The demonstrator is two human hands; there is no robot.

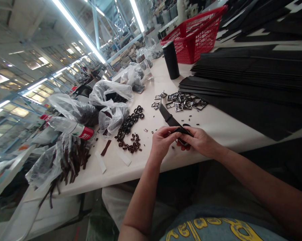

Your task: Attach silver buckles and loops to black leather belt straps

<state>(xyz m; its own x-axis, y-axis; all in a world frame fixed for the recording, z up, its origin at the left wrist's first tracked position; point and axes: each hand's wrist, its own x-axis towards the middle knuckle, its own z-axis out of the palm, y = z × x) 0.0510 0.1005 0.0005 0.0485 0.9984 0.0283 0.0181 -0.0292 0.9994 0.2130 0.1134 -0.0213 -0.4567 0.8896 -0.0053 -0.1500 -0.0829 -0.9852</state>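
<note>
My left hand [163, 140] and my right hand [199, 139] meet over the table's front edge, both closed on a black strap [168, 115]. The strap's free end slants up and away from my fingers, with a narrow loop around it. Its near end is folded between my thumbs, and my fingers hide whether a buckle sits there. Just beyond the strap lies a pile of dark metal buckles [182, 101]. To the left is a heap of black strap loops [130, 122], with smaller brown loops [132, 144] nearer me.
Stacked black strips [246, 72] cover the right side. A black tumbler [171, 60] and red basket [191, 38] stand behind. At left are plastic bags [110, 90], a bottle with a red label [72, 129] and brown straps [74, 157]. White strips [123, 157] lie near the table edge.
</note>
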